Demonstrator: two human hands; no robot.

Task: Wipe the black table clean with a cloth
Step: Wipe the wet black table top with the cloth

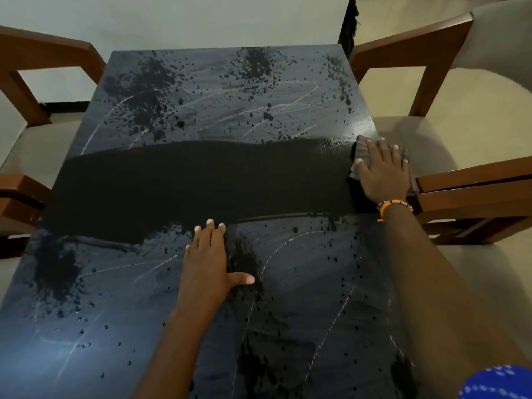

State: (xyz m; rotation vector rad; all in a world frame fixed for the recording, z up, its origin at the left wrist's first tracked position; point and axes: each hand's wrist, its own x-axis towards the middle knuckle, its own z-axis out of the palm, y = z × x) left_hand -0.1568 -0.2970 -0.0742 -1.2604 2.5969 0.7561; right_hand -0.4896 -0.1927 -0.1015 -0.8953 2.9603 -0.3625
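The black table (178,318) fills the view, dusty grey with water spots and splashes. One dark, wet, clean band (201,182) runs across its middle from left to right. At the right end of that band my right hand (383,171) lies flat with fingers spread, pressing a grey cloth (359,152) onto the table's right edge. Most of the cloth is hidden under the hand. My left hand (208,257) rests flat on the table just below the band, fingers straight, thumb out to the right.
Wooden chairs with pale cushions stand close on both sides: an armrest (472,182) right beside my right hand, another (408,44) at the far right, and wooden arms (43,50) on the left. A pale wall lies beyond the table's far edge.
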